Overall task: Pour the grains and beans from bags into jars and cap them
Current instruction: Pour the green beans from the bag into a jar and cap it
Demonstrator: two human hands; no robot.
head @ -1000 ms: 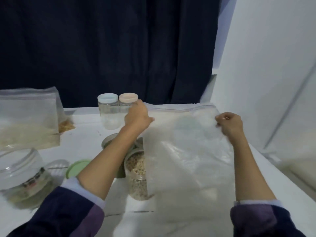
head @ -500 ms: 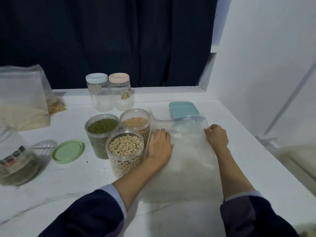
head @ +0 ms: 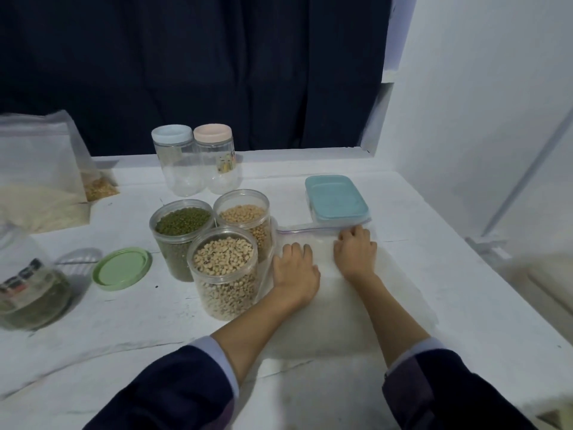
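Observation:
An empty clear zip bag (head: 350,308) lies flat on the white table (head: 465,305). My left hand (head: 294,268) rests palm down on its left part, fingers spread. My right hand (head: 355,251) presses flat near the bag's zip edge. Left of the bag stand three uncapped jars: one of pale beans (head: 224,271), one of green mung beans (head: 181,237), one of tan soybeans (head: 245,221). A green lid (head: 122,267) lies on the table to their left.
Two empty capped jars, blue-lidded (head: 173,159) and pink-lidded (head: 215,158), stand at the back. A teal-lidded box (head: 336,198) sits beyond the bag. A bag of grain (head: 37,181) and a large jar (head: 31,290) are at far left. A wall rises on the right.
The bag was held up in both hands, then lowered flat onto the table. Both hands now press on it, and my right hand has slid left along the zip edge.

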